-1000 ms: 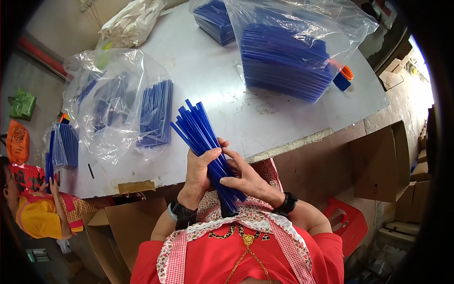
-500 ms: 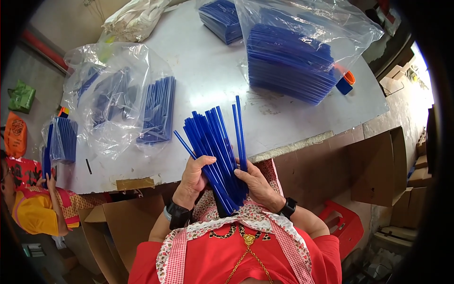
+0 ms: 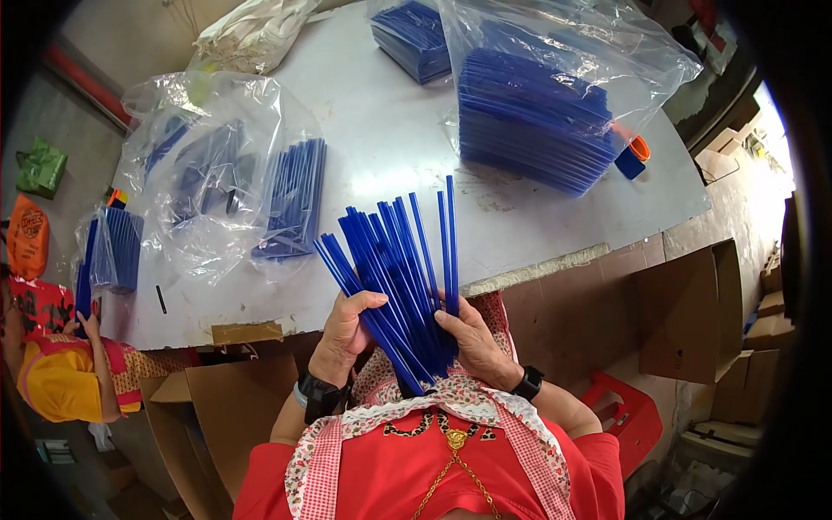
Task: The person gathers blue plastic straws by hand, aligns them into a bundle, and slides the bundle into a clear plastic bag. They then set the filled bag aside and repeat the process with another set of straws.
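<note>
Both my hands grip a bunch of long blue sticks (image 3: 394,269) just in front of my chest, over the near edge of the grey table (image 3: 381,139). My left hand (image 3: 345,334) wraps the bunch from the left. From the right, my right hand (image 3: 472,342) presses against its lower part. The sticks spread like a fan, tips pointing away from me.
A clear bag (image 3: 212,169) with blue sticks lies at the left, loose sticks (image 3: 295,204) beside it. A big bag of blue stacks (image 3: 537,113) sits at the far right. Cardboard boxes (image 3: 212,416) stand below the table. Another person (image 3: 61,364) is at the left.
The tight bunch has spread into a fan, its tips swinging from upper left toward straight up. My hands have slid down toward my chest.
</note>
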A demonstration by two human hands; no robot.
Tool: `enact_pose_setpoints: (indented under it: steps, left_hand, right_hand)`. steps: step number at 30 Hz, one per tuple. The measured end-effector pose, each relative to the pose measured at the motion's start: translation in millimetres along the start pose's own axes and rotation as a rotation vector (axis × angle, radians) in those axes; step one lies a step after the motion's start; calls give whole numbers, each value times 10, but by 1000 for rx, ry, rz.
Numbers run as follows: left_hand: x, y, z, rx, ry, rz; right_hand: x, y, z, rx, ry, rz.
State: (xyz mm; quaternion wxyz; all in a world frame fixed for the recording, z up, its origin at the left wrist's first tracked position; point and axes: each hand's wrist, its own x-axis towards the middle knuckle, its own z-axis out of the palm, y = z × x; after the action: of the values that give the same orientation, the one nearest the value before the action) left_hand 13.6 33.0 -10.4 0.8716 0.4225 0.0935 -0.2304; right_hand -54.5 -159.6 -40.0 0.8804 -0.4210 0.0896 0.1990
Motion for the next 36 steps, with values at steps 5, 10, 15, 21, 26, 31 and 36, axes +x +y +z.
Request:
enact_pose_setpoints:
  steps: [5,10,15,21,26,31,36]
  left_hand:
    - [-31,17,-5,15,-25,-12]
    - [-59,27,-4,27,-39,-18]
    - [-51,-4,-86,-16,-84,-22]
    - [-23,29,244,-63,-61,-88]
    - [124,-25,221,-22,-78,-12]
    - [180,917,874,40,-179,531]
    - [161,2121,2294,189,-484,1394]
  right_hand:
    - [-45,-26,17,16,-6,-12]
    - [-67,-44,50,14,-4,-17]
    - [-112,-58,111,-143,-84,-8]
    - [22,-298,129,-477,-386,251]
    - [106,-345,80,-525,-400,270]
    - [-8,-408,-18,-301,-147,-39]
    - [-117,-508,-622,-382,71,-214]
